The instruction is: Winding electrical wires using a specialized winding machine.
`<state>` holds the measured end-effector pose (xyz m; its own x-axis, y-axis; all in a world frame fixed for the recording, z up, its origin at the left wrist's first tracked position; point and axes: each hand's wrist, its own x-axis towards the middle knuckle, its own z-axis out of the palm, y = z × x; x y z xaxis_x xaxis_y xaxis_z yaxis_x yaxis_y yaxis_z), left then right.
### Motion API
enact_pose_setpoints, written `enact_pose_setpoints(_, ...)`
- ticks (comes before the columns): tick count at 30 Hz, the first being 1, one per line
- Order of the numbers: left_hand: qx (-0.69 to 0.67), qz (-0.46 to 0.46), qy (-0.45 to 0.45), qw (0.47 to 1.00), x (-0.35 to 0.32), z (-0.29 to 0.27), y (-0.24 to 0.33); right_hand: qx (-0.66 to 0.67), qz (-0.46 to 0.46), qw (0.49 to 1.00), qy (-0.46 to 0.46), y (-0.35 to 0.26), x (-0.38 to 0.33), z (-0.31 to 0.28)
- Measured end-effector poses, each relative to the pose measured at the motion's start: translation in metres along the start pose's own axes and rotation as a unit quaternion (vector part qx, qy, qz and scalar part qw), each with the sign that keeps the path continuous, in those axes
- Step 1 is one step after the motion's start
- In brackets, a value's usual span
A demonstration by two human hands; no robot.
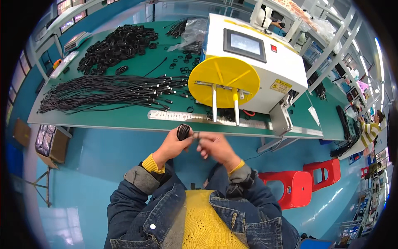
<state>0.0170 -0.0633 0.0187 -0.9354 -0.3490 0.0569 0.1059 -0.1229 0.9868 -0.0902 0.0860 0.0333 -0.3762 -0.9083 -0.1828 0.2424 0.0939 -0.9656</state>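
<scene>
In front of the table's near edge, my left hand is closed around a small coil of black cable, held upright between thumb and fingers. Close to its right, my right hand has thumb and forefinger pinched together near the coil. That hand is slightly blurred, and what lies in the pinch is too small to name. Beyond both hands stands a white machine with a yellow disc on its front. Two pale rods stick out from the disc.
On the green table lie straight black cables, a heap of coiled cables, several small black rings and a steel ruler. Red stools stand at the right, a cardboard box at the left. Another person works far right.
</scene>
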Motion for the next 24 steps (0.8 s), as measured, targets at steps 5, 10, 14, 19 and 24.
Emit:
enact_pose_setpoints(5,0.127,0.005,-0.015,0.992,0.001,0.006,0.0,-0.205,-0.044,0.977,0.022,-0.039,0.002,-0.015)
enact_pose_setpoints(10,0.159,-0.026,-0.063,0.985,0.0,0.016,0.002,-0.355,-0.132,0.926,-0.006,-0.05,0.004,-0.009)
enact_pose_setpoints(14,0.201,-0.003,-0.083,0.976,0.002,0.011,-0.008,-0.498,-0.256,0.827,-0.035,-0.044,0.008,-0.002)
enact_pose_setpoints(19,0.209,0.081,-0.095,0.97,-0.002,0.012,-0.021,-0.517,-0.243,0.818,-0.067,-0.022,0.014,-0.006)
enact_pose_setpoints(24,-0.213,-0.109,-0.153,0.959,-0.017,-0.005,-0.002,0.04,0.008,0.995,-0.087,0.007,0.009,-0.019)
